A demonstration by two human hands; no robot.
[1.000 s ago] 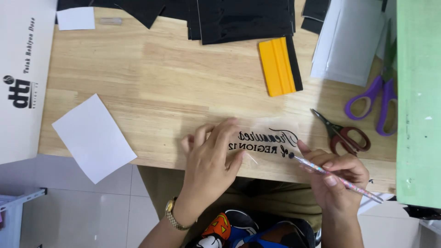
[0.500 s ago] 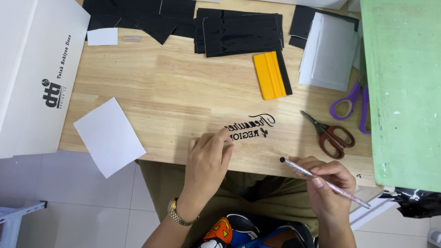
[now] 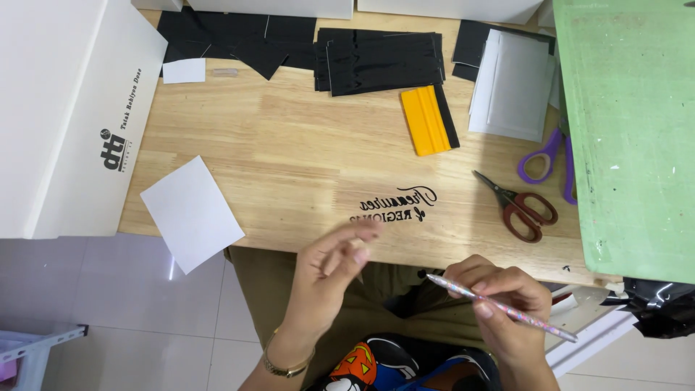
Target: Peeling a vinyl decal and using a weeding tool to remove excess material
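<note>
now lifted the left hand (image 3: 329, 279) clear of the black vinyl lettering (image 3: 394, 204); a second ago pressed flat on it, half a second ago hung just below it. hovered this time off the near edge of the wooden table (image 3: 289, 145), over the lap, touching nothing. kept those fingers loosely half-curled, thumb close to the fingertips, with nothing visible between them; any tiny scrap there too small to tell.

gripped the patterned pen tool (image 3: 550, 329) in the right hand (image 3: 499, 308), fingers closed round the shaft, tip aimed up and left toward the table edge. drew that tip back as well: a second ago right at the end of the lettering, by this moment well short of it and off the wood.

left the lettering flat on the bare wood near the front edge, two lines of it, uncovered and untouched by either hand. judged from that, a break in the work on it rather than contact.

left the rest lying as before: red scissors (image 3: 521, 206) just right of the lettering, purple scissors (image 3: 543, 156) beyond them by the green cutting mat (image 3: 630, 130), yellow squeegee (image 3: 427, 119) farther back, black vinyl sheets (image 3: 384, 61) along the far side, white paper sheet (image 3: 192, 213) overhanging the front left corner.
</note>
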